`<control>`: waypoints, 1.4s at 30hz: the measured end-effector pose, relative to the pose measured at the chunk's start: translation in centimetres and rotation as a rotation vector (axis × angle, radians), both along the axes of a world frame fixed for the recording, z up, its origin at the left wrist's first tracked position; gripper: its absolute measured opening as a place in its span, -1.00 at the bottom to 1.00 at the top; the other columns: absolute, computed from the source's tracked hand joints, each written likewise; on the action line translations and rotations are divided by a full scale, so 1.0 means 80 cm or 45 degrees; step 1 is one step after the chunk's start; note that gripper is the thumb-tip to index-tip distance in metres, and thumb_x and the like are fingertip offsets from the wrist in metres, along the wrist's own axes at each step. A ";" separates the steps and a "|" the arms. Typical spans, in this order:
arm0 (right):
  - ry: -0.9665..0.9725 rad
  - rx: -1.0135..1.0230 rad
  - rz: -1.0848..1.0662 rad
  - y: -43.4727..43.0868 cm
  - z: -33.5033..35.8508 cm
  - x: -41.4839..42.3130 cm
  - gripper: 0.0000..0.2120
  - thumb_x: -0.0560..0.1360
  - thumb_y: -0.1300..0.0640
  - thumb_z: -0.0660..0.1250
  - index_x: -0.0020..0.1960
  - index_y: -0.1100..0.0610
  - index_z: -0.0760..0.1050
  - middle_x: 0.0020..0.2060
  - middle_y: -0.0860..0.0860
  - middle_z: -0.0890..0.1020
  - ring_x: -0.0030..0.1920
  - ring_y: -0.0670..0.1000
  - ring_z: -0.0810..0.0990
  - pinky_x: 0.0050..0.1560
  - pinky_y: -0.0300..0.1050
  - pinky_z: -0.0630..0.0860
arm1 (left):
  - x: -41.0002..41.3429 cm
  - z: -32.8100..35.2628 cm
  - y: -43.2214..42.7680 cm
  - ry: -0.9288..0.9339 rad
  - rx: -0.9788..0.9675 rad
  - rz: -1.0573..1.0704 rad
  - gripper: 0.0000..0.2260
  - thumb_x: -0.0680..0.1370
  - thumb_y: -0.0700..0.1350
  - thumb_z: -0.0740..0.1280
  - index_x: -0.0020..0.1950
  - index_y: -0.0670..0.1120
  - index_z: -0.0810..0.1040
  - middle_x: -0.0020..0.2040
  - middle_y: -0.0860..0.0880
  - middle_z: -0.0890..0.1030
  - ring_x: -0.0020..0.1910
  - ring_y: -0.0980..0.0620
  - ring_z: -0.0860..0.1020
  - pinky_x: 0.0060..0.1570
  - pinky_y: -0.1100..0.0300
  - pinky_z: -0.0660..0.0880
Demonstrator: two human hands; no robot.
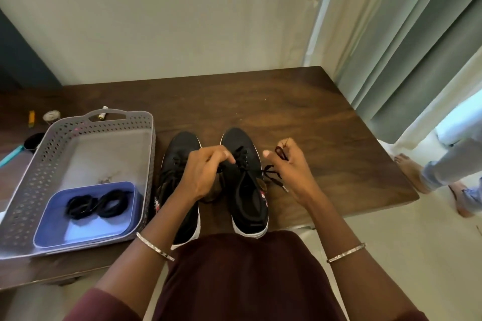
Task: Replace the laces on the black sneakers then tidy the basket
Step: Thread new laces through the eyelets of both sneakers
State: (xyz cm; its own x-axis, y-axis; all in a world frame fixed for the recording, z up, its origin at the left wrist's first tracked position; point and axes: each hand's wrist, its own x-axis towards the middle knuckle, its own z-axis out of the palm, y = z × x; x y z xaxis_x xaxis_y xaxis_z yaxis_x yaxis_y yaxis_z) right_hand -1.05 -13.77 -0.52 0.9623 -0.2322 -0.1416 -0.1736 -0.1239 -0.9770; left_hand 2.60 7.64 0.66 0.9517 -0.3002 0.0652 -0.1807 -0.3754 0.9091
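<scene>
Sneakers: 2 black sneakers stand side by side on the table (pixel 260 101), toes pointing away from the person. The left sneaker (pixel 180 154) is just beside the basket (pixel 31 185).
Left hand (pixel 203 174): fingers curled, pinching at the eyelets of the right sneaker (pixel 247 190).
Right hand (pixel 289 167): grips the loose lace (pixel 271 173), drawn out sideways.
Spare laces (pixel 99 204): 2 black coils in the blue tray (pixel 86 232) inside the basket.
Handling: the lace looks limp and light, so it is best pinched close to an eyelet or at its stiff tip. The shoe probably slides easily, so steady it.
</scene>
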 end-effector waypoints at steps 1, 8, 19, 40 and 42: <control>-0.013 -0.126 0.071 0.001 0.000 -0.003 -0.78 0.50 0.10 0.45 -0.06 -0.02 0.39 -0.24 -0.10 0.46 -0.33 -0.10 0.53 -0.29 -0.11 0.53 | 0.000 -0.007 0.000 -0.035 0.100 0.002 -0.65 0.51 0.13 0.20 -0.20 -0.04 0.69 -0.24 0.11 0.66 -0.16 0.21 0.60 -0.11 0.26 0.46; -0.202 -1.036 0.321 0.010 -0.005 -0.017 -0.91 0.50 0.04 0.43 -0.11 0.06 0.63 -0.21 -0.05 0.52 -0.16 -0.02 0.54 -0.03 0.07 0.53 | -0.006 -0.026 -0.003 -0.308 0.620 -0.013 -0.91 0.51 0.02 0.46 -0.09 0.02 0.67 -0.11 0.06 0.42 -0.13 0.07 0.47 -0.11 0.11 0.46; 0.104 -1.047 -0.380 0.064 -0.013 -0.044 -0.93 0.48 0.00 0.41 -0.17 -0.06 0.63 -0.28 -0.19 0.57 0.10 -0.08 0.43 0.31 0.13 0.15 | -0.045 -0.021 -0.031 -0.356 0.709 0.454 -0.98 0.48 -0.12 0.47 -0.15 -0.02 0.66 0.31 -0.01 0.47 0.39 -0.09 0.31 0.18 -0.12 0.38; 0.120 -0.897 -0.666 0.086 -0.036 -0.044 -0.90 0.48 0.07 0.41 -0.21 -0.09 0.58 -0.28 -0.26 0.51 -0.03 -0.17 0.41 0.26 0.11 0.24 | -0.067 -0.051 -0.059 -0.206 0.341 0.774 -0.87 0.52 -0.21 0.38 -0.22 -0.06 0.54 -0.31 0.07 0.59 -0.12 -0.06 0.51 -0.14 -0.11 0.50; 0.156 -0.847 -0.601 0.081 -0.035 -0.042 -0.88 0.50 0.06 0.38 -0.22 -0.06 0.57 -0.29 -0.24 0.54 -0.06 -0.16 0.46 0.26 0.10 0.23 | -0.062 -0.052 -0.052 -0.222 0.405 0.688 -0.87 0.54 -0.18 0.36 -0.20 -0.05 0.53 -0.28 0.06 0.59 -0.13 -0.06 0.52 -0.12 -0.08 0.48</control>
